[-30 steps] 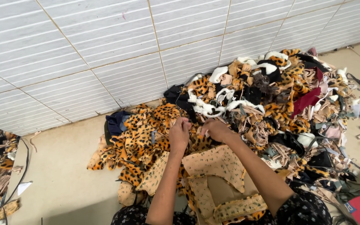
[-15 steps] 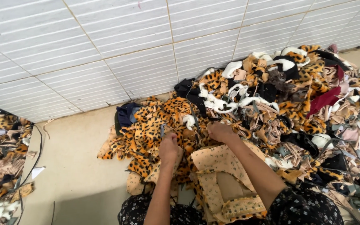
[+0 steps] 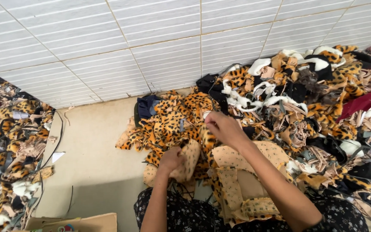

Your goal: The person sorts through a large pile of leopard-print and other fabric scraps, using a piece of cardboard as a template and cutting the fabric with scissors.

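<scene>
Head view: leopard-print fabric piece (image 3: 190, 159), on the floor (image 3: 95, 167) before the scrap pile (image 3: 305, 107), judged light, limp, best gripped at an edge. Left hand (image 3: 171, 160) has its fingers closed on the near edge; right hand (image 3: 223, 128), raised, pinches the far edge.

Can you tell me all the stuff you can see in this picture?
leopard-print piece: one, tan underside, held by both hands
big scrap pile: one, leopard, black, white, pink, maroon, right of the hands
smaller scrap pile: one, mostly leopard, far left
tiled wall: one, white, top
floor: beige, between the piles
cardboard box: one, brown, bottom left
left hand: gripping the piece
right hand: pinching the piece's edge
</scene>
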